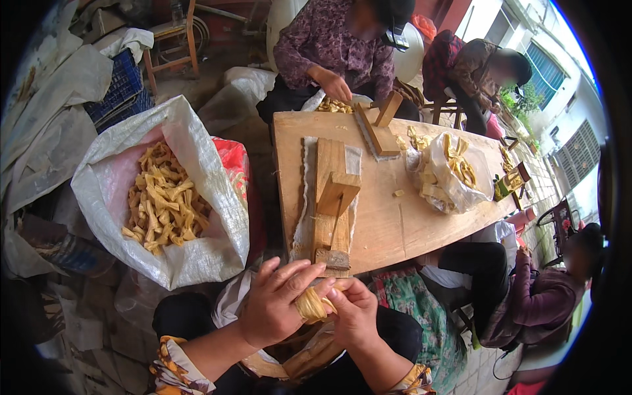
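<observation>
My left hand (273, 309) and my right hand (357, 315) meet just below the near edge of a wooden table (385, 227). Between them is a yellow folded strip (309, 307), smooth and layered like bean-curd skin. My left fingers curl over its top while the right thumb and fingers pinch its other side. Directly beyond my fingers, a wooden jig (330, 164) with an upright block lies on a cloth (353, 164), its end reaching the table edge. Under my wrists, an open bag or wrapper (306, 359) sits in my lap, its contents partly hidden.
A large white woven sack (217, 263) of yellow knotted pieces (164, 197) stands left of the table. A second wooden jig (380, 135) and a clear plastic bag (441, 178) of pieces lie farther along. Several people sit around, one (336, 46) across the table.
</observation>
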The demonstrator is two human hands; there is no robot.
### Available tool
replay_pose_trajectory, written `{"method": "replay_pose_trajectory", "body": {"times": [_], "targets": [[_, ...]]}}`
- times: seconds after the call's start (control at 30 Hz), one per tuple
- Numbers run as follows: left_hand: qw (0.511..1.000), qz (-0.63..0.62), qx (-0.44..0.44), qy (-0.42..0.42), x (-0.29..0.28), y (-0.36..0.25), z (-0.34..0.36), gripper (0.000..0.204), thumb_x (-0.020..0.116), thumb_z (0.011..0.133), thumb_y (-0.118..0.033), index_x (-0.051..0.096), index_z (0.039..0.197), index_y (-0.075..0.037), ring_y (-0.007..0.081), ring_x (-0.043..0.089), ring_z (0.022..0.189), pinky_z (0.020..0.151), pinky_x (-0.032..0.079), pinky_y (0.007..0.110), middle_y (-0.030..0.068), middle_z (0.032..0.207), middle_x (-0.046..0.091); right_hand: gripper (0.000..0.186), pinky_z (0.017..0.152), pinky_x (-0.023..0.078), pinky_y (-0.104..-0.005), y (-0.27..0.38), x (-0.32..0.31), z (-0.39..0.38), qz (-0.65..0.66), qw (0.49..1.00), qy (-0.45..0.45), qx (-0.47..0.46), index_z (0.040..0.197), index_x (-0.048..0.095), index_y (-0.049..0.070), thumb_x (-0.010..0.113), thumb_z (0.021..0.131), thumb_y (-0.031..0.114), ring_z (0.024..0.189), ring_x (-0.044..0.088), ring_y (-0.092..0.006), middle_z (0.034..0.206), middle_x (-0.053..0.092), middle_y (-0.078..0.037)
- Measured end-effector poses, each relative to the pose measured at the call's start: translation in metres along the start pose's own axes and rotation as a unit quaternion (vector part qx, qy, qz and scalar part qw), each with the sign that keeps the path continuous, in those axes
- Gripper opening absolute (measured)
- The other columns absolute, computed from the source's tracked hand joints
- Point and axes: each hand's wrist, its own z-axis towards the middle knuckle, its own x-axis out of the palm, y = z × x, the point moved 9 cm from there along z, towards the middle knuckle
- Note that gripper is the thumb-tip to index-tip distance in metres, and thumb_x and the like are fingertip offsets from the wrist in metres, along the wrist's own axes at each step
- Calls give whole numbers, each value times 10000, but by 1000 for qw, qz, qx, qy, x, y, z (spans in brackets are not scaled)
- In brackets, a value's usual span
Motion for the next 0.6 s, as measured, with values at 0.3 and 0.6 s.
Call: {"method": "replay_pose_trajectory", "body": {"times": [0.3, 0.6], "targets": [[895, -360, -205, 165, 37, 34, -19, 269, 624, 779, -6, 649, 1047, -7, 307, 656, 919, 796, 531, 358, 111, 1115, 655, 82, 583, 462, -217, 24, 21, 1, -231, 958, 154, -78, 931, 645, -22, 643, 911, 57, 684, 570, -93, 802, 634, -43], [974, -98, -131, 158, 27, 24, -24, 212, 642, 680, -67, 672, 880, -3, 223, 634, 861, 888, 470, 375, 111, 1129, 627, 316, 602, 525, -397, 12, 43, -11, -527, 810, 127, -225, 1033, 623, -2, 674, 850, 250, 717, 659, -342, 855, 654, -177]]}}
